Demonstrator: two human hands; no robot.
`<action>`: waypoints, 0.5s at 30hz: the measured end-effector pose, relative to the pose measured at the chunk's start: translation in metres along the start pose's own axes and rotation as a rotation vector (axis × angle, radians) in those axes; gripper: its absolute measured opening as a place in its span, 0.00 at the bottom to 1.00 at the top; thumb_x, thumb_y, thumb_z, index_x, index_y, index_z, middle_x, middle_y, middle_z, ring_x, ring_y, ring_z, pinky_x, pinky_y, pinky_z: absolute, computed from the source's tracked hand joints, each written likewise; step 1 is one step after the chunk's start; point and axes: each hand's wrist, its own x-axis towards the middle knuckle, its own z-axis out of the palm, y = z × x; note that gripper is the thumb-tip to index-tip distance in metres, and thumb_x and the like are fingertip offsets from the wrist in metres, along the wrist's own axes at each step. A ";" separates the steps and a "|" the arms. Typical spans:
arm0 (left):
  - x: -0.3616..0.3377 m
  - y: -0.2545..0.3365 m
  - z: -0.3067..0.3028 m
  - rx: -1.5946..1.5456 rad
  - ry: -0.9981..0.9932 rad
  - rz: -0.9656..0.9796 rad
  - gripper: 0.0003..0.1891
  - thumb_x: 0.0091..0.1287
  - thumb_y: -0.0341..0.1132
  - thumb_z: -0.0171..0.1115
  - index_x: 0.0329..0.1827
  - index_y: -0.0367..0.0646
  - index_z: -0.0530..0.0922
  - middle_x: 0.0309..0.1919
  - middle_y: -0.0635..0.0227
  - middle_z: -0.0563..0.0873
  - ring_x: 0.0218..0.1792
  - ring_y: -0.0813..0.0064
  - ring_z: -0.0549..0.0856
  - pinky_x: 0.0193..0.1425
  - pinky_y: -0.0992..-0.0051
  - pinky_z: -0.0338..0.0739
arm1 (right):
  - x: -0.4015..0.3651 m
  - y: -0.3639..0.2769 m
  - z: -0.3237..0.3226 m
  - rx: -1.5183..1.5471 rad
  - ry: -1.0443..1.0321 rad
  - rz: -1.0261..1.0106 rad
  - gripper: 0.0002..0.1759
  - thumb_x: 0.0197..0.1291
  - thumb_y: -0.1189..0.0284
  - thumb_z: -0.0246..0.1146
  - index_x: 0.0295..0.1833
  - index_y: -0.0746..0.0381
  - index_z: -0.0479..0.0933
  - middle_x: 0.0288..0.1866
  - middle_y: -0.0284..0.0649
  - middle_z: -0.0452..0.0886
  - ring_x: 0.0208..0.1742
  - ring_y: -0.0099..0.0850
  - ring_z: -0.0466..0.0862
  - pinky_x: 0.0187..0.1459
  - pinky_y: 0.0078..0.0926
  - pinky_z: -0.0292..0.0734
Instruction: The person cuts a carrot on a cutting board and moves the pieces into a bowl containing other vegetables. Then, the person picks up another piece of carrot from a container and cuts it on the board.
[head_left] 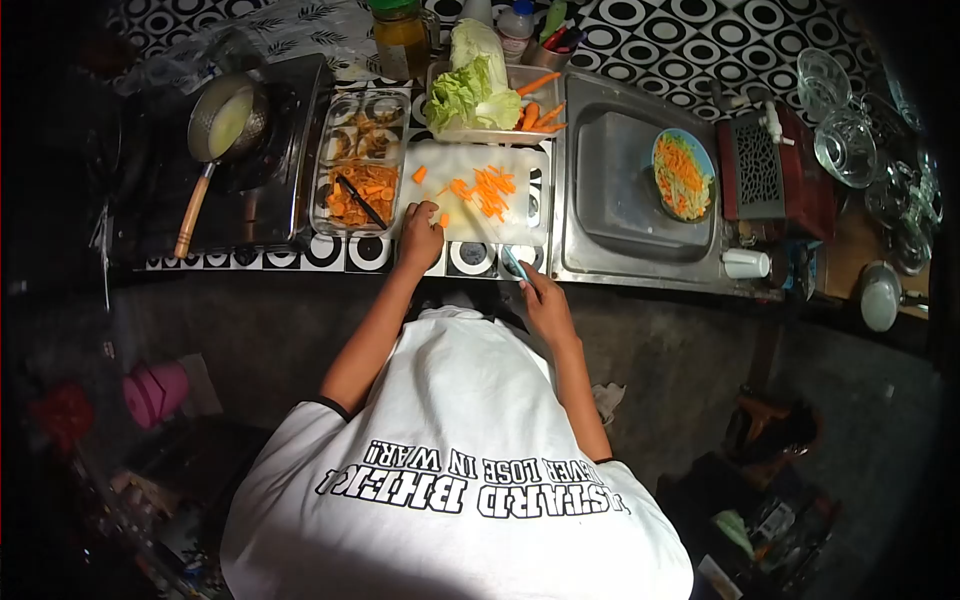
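My right hand [543, 298] is closed on the blue handle of a knife [514, 262], whose blade points up and left over the white cutting board [527, 233]. At the board's left edge is my left hand [422, 232], fingers bent down beside a small orange carrot piece [444, 219]; whether they grip anything is too small to tell. Cut carrot sticks [492, 193] lie in a loose pile on the board's middle. A larger carrot chunk [419, 175] rests at its upper left.
Behind the board, a tray [450, 134] holds cabbage [475, 85] and carrots [540, 115]. Left are a divided food container [319, 190] and a stove with a pan [205, 120]. Right, a sink [640, 262] holds a bowl of shredded vegetables [682, 175]; glasses [845, 148] stand beyond.
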 end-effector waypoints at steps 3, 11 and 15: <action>-0.010 0.000 -0.003 0.064 0.051 0.253 0.23 0.54 0.23 0.65 0.56 0.40 0.77 0.49 0.55 0.76 0.53 0.54 0.78 0.57 0.64 0.74 | -0.018 -0.003 0.011 0.029 0.044 0.057 0.19 0.68 0.72 0.58 0.63 0.61 0.74 0.42 0.52 0.82 0.38 0.37 0.81 0.43 0.28 0.75; 0.005 0.005 -0.016 0.198 -0.050 0.413 0.17 0.56 0.25 0.67 0.50 0.36 0.78 0.44 0.58 0.76 0.51 0.55 0.77 0.57 0.62 0.73 | -0.027 -0.029 0.033 0.153 0.106 0.091 0.19 0.66 0.75 0.57 0.63 0.61 0.74 0.43 0.53 0.81 0.44 0.51 0.80 0.47 0.37 0.75; 0.004 0.011 -0.013 0.246 0.013 0.460 0.15 0.55 0.26 0.68 0.47 0.36 0.79 0.43 0.59 0.77 0.50 0.56 0.77 0.56 0.62 0.73 | -0.024 -0.020 0.031 0.181 0.062 0.021 0.20 0.66 0.75 0.56 0.64 0.61 0.73 0.42 0.54 0.80 0.44 0.52 0.80 0.47 0.39 0.74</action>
